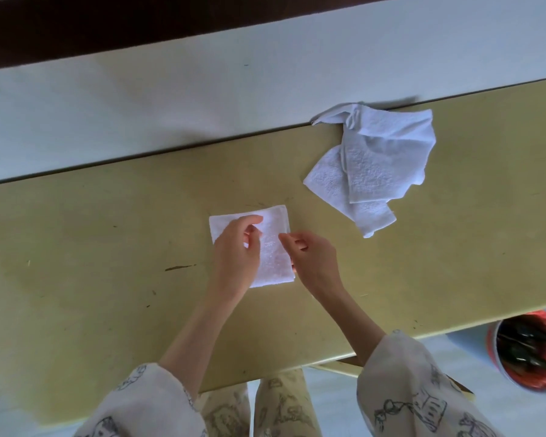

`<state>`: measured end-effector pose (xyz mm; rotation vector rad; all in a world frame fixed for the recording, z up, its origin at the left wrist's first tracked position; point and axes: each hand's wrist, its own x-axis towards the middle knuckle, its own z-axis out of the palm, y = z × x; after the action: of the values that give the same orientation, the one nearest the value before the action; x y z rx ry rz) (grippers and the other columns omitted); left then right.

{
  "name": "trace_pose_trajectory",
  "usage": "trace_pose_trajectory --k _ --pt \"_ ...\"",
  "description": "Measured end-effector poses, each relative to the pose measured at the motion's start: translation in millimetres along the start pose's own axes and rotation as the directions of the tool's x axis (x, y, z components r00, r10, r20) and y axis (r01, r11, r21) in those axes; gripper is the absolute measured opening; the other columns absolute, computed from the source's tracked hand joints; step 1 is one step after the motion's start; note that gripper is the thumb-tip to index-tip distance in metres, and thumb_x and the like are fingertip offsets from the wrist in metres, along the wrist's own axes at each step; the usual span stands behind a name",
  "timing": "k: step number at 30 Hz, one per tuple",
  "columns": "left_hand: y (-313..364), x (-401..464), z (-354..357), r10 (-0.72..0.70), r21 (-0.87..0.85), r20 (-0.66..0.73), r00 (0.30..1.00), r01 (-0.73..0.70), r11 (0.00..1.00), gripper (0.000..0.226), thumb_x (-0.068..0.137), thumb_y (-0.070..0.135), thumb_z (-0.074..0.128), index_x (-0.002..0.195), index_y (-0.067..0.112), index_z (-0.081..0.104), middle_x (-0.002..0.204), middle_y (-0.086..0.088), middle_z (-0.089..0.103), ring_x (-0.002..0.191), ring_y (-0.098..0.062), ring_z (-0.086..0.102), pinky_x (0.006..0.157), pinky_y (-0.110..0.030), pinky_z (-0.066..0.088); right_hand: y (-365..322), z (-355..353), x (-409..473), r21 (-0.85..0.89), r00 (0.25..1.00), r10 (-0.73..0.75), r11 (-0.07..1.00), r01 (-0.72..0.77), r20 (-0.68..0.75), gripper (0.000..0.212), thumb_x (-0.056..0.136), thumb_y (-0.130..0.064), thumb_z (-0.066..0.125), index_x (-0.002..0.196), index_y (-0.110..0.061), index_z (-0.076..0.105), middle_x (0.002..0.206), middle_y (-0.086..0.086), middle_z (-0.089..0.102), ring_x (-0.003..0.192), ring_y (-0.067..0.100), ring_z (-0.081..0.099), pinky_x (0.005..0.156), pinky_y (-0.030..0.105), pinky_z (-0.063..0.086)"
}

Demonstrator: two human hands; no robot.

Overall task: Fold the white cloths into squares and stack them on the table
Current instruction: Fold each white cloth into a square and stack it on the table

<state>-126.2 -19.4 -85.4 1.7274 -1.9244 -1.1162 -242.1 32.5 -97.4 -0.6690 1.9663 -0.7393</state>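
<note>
1 folded cloth lies square on the tabletop — left hand and right hand loosely curled, holding nothing; crumpled cloths remain unfolded.

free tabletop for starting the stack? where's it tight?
Widest bare patch: the table to the left of the folded cloth, out to the frame edge. A smaller patch lies near the front edge, right of the right hand and below the unfolded cloths. Tight: the gap between folded cloth and unfolded cloths, and under the left hand.
</note>
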Motion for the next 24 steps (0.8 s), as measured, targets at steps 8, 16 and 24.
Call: trace_pose_trajectory --k 8,16,24 --pt "-48 -9 -16 0.392 0.358 0.003 0.92 -0.367 0.859 0.031 0.088 0.011 0.037 0.108 0.011 0.06 0.118 -0.007 0.056 0.104 -0.02 0.046 0.083 -0.03 0.044 -6 4 9 -0.302 0.99 -0.136 0.946 0.116 -0.044 0.022 0.095 -0.027 0.045 0.099 -0.01 0.059 0.088 0.003 0.066 0.08 0.023 0.061 0.072 0.035 0.047" --pt "-67 -18 -11 0.38 0.43 0.248 0.891 -0.453 0.781 0.044 0.086 0.023 0.052 0.129 0.016 0.043 0.149 -0.009 0.031 0.14 -0.021 0.018 0.106 -0.04 0.029 -5 4 9 -0.316 0.985 -0.169 0.937 0.15 -0.035 0.018 0.095 -0.025 0.047 0.098 -0.01 0.057 0.085 0.0 0.064 0.079 0.021 0.059 0.072 0.035 0.047" --pt "-77 -10 -17 0.301 0.476 0.417 0.857 -0.488 0.731 0.071 0.085 0.041 0.057 0.145 0.024 0.023 0.156 -0.001 0.002 0.142 -0.016 -0.01 0.112 -0.049 0.006 -2 -7 3 -0.172 0.998 -0.019 0.985 0.03 0.064 0.023 0.086 -0.023 0.061 0.106 -0.015 0.052 0.086 -0.005 0.062 0.079 0.019 0.061 0.075 0.031 0.048"
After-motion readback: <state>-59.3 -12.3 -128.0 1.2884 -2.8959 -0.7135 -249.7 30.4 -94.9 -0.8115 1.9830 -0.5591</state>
